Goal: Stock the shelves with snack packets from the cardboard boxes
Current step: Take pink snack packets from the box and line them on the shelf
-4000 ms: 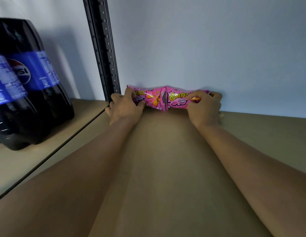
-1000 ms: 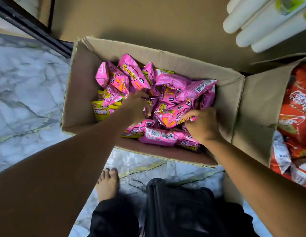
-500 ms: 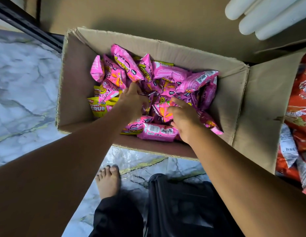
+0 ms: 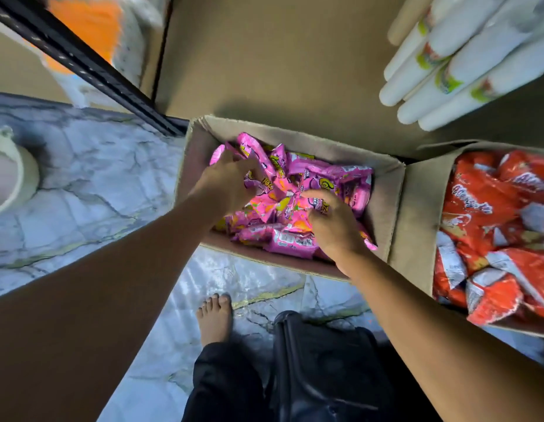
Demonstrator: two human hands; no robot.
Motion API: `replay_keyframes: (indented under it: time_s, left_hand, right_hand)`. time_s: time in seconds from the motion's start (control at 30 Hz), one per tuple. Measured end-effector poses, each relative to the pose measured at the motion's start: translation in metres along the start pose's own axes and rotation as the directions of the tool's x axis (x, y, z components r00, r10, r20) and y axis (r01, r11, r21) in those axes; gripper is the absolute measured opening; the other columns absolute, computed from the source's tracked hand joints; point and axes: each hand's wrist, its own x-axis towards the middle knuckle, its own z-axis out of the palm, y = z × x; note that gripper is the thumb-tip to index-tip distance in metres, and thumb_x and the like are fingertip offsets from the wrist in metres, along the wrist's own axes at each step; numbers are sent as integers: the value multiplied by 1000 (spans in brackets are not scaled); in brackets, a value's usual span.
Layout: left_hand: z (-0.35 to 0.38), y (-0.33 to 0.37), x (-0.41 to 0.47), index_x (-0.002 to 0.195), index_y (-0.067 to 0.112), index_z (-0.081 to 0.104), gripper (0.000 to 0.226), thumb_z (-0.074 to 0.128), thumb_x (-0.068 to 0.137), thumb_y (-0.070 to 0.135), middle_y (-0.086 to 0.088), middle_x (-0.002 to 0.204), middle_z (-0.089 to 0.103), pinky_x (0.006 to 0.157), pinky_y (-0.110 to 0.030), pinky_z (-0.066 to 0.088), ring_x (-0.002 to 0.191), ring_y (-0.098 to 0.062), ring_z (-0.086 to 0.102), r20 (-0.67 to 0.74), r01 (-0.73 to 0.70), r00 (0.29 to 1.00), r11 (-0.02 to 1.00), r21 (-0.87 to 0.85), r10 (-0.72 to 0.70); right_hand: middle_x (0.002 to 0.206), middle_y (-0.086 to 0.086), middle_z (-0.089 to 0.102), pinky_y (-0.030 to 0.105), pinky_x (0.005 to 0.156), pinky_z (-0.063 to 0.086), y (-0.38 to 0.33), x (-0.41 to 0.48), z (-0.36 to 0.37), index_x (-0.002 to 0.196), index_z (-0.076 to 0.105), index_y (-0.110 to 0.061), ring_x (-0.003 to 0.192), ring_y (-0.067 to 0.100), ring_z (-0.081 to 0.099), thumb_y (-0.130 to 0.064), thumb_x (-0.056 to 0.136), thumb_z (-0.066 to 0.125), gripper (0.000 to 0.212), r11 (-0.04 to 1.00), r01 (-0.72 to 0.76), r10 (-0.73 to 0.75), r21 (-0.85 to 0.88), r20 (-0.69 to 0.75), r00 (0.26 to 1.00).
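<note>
An open cardboard box (image 4: pixel 383 208) stands on the floor in front of the lowest shelf, holding several pink snack packets (image 4: pixel 328 175). Both my hands are inside it. My left hand (image 4: pixel 228 181) reaches into the far left part, its fingers curled around pink packets there. My right hand (image 4: pixel 333 222) lies on the middle of the pile, with its fingers curled into the packets under it. A pink packet (image 4: pixel 290 242) lies flat by the near wall, between my forearms.
A second open box (image 4: pixel 416 208) of red snack packets (image 4: pixel 489 226) stands to the right, touching the first. White rolls (image 4: pixel 456 62) lie on the low brown shelf board (image 4: pixel 264 56). A black shelf post (image 4: pixel 97 71) runs at upper left. My bare foot (image 4: pixel 214 318) is on the marble floor (image 4: pixel 97 193), with a white bucket (image 4: pixel 9 181) at far left.
Four seconds ago both hands held pink packets on the shelf; they are down in the box now. Over the last half second my left hand has shifted toward the box's far left corner.
</note>
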Motion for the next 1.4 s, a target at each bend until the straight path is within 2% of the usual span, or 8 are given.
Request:
replay_keyframes:
  time_s: [0.13,0.4,0.53,0.67,0.8,1.0,1.23,1.4]
  left_hand:
    - [-114,37,-49,96,31,65,24,75,74,32,-6,102,57,92,-33,46,100,-26,57,-151,-24,989,992,-124,6]
    - [-256,87,-135,91,28,63,31,83,68,20,-3,93,50,76,-29,45,76,-12,47,-335,-78,942,969,-233,-5]
    - [-345,121,-189,93,37,58,32,73,78,12,-1,93,47,65,-14,32,67,1,46,-445,-120,895,957,-265,-11]
    - [-429,155,-240,100,38,59,32,70,83,14,3,88,48,72,-24,34,75,-12,47,-542,-181,840,952,-248,19]
    - [-507,182,-275,96,41,61,30,71,86,15,-5,97,56,86,-39,50,83,-24,57,-623,-308,771,932,-192,127]
    - [-593,228,-301,98,32,67,23,74,86,14,0,102,53,72,0,35,77,9,53,-736,-400,658,903,-158,163]
    - [-629,281,-258,91,32,63,29,86,73,33,-1,91,51,57,-10,33,66,-4,44,-767,-479,636,821,-309,83]
    - [-624,316,-185,83,39,58,32,87,70,35,-7,106,56,64,-21,43,76,-13,52,-731,-499,681,752,-431,32]
  right_hand:
    - [57,12,51,18,36,22,-93,-62,-49,101,71,-20,33,7,27,3,89,52,32,986,165,-165,-15,10,986]
    - [92,7,60,18,48,30,-218,-140,-110,94,68,-34,38,8,41,-9,91,57,28,863,461,-466,-206,25,884]
    - [103,1,55,30,69,40,-294,-207,-153,119,58,-29,68,22,56,-10,93,59,32,760,583,-597,-289,47,801]
    - [117,-12,60,49,100,42,-364,-271,-192,122,34,-50,105,13,61,-24,91,65,51,711,648,-674,-272,-3,739]
    - [103,-36,53,53,109,34,-432,-328,-233,118,29,-45,105,3,59,-26,96,62,44,612,725,-762,-315,7,647]
    - [106,-10,66,47,96,38,-509,-371,-282,117,32,-44,92,18,64,-31,101,47,26,497,752,-846,-432,-49,531]
    - [90,-12,49,18,64,35,-556,-358,-349,113,56,-34,73,-2,50,-15,94,57,27,477,782,-875,-401,-132,466]
    - [94,-2,54,26,63,40,-574,-311,-404,105,59,-45,70,3,54,-19,89,57,31,513,709,-847,-484,-148,511]
